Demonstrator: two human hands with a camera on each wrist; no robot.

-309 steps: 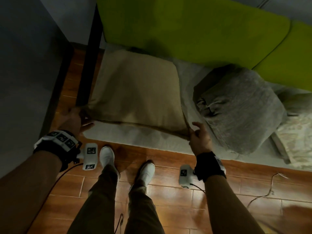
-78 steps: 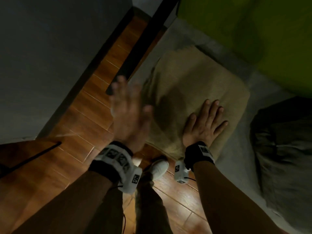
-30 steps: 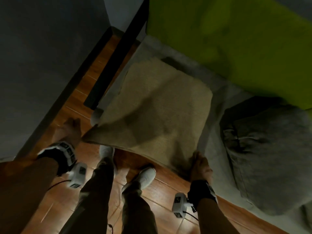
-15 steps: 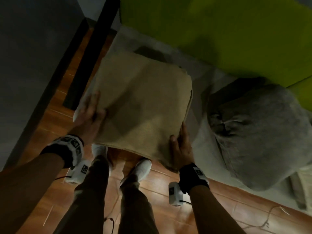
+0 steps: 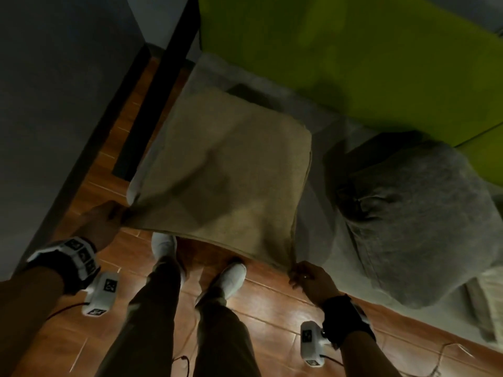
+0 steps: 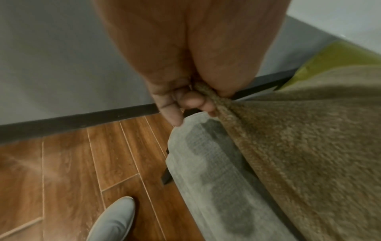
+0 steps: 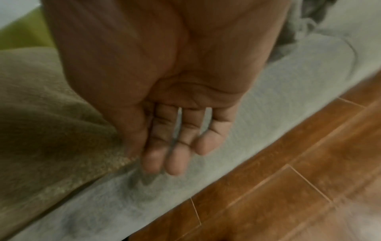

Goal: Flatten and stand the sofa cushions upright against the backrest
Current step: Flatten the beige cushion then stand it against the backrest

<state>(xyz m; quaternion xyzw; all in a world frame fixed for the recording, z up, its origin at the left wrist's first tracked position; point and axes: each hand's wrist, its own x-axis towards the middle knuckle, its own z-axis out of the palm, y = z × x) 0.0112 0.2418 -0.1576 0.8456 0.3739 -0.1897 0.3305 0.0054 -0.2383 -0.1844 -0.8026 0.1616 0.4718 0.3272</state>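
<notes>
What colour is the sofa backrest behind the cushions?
Bright lime green; the backrest shows best in the head view.

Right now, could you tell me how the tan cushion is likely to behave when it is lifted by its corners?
The tan cushion probably flops: its corner bunches into a narrow fold where the left hand pinches it. It looks light, since that pinch alone pulls the fabric taut. Stood against the backrest, it may slump.

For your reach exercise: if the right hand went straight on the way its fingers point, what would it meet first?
Probably the grey seat cover: the right hand points down at it beside the tan cushion corner, though blur leaves depth unclear.
</notes>
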